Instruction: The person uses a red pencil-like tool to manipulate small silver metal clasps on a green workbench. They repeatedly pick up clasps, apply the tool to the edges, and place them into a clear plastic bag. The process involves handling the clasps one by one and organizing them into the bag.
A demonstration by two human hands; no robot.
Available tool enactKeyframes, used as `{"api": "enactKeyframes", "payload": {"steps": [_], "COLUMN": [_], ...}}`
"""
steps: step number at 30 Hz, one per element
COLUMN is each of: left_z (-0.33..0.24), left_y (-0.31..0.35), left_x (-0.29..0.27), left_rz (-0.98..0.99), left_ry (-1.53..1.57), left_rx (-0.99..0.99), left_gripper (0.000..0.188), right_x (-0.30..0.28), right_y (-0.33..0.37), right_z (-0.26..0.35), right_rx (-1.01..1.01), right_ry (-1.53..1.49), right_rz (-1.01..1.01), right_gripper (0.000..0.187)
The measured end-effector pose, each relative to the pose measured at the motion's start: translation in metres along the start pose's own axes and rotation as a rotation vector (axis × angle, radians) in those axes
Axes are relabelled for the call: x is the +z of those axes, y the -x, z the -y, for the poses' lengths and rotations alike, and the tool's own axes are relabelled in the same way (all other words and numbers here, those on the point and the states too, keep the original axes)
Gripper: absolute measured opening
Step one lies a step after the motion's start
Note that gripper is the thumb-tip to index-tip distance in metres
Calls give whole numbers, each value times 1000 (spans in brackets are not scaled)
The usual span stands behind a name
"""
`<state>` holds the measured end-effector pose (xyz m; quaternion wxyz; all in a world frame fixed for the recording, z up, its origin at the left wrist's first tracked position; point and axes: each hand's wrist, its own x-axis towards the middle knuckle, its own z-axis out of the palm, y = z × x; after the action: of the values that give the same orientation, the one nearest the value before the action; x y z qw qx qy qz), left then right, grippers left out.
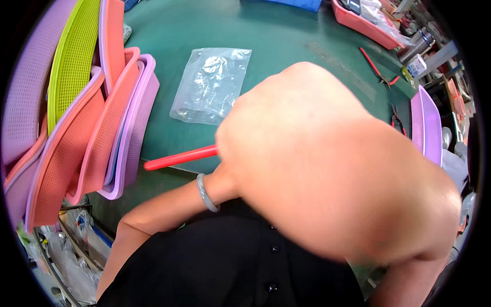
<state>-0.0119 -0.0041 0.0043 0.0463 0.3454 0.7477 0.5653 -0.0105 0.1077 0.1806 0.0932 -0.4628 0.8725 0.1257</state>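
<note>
My right hand (296, 117) is raised close to the camera, back of the hand up, and covers much of the table. It looks closed, its fingers hidden underneath. From its left edge a red handle (180, 157) sticks out; the tool's working end is out of sight. My left forearm (166, 204), with a pale grey bangle (205, 192) at the wrist, reaches in behind the right hand, which hides the left hand. Just beyond my right hand, a clear plastic bag (207, 84) lies flat on the green table (276, 36).
Stacked purple, green and coral perforated baskets (110, 123) crowd the left side. Red-handled pliers (381, 77) and a second pair of pliers (395, 120) lie at the right. A purple tray (427, 125), a coral bin (363, 23) and a metal flask (417, 43) stand along the right edge.
</note>
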Motion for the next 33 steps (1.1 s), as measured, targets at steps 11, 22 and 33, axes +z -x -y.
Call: {"api": "enactKeyframes", "payload": {"steps": [11,22,33], "left_z": [0,-4,-1], "left_y": [19,14,32], "left_x": [-10,-21,-41], "left_rz": [-36,-144,-255], "left_ry": [-457,-494,-649], "left_rx": [-32,25,-98], "left_gripper": [27,27,29], "right_x": [11,1,68], "right_y": [4,27,43], "right_z": [25,38,-42], "right_rx": [54,420,479], "right_ry": [117,188,-310], "right_rz": [-39,-74,-382], "right_gripper": [10,14,13]}}
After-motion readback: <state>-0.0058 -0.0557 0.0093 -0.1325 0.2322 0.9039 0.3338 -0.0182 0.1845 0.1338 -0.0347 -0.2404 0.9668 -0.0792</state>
